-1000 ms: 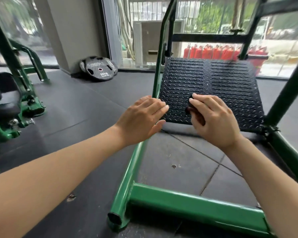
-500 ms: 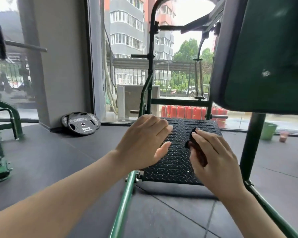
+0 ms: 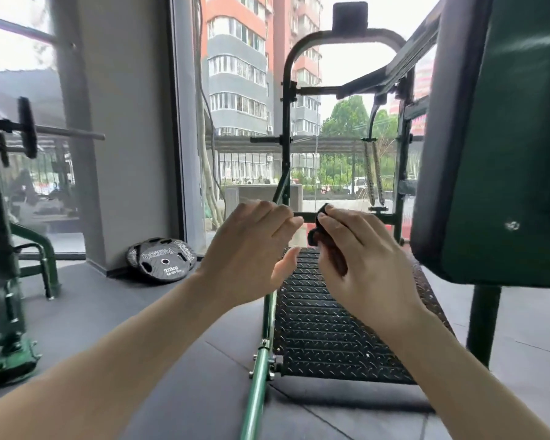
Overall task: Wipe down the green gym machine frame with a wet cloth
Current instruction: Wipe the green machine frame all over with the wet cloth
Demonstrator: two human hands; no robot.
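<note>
Change: both hands have come up higher since a moment ago, from low over the black plate to the level of the crossbar at the far end of the machine, and more of the tall hoop of the frame now shows above them.
Left hand (image 3: 251, 249): held up in the air with the fingers loosely bent and the thumb sticking out below; it has hold of nothing and touches nothing.
Right hand (image 3: 359, 258): fingers curled round a dark cloth (image 3: 323, 239), bunched in the palm so that only a crumpled end pokes out past the fingertips.
Cloth and frame: the cloth hangs just in front of the crossbar as seen from here; whether it touches the bar I cannot tell.
Green frame (image 3: 259, 389): a green tube runs along the floor from the near edge toward the window, beside the left side of the black tread plate (image 3: 331, 338), then rises into a dark hoop against the glass.
Green pad (image 3: 502, 138): a large padded panel fills the right side, close to the head, standing on a dark post.
Weight plates (image 3: 162, 260): a few black discs lean against the grey pillar (image 3: 121, 122), well to the left.
Other machine (image 3: 4, 249): another green rig with a loaded bar stands at the far left.
</note>
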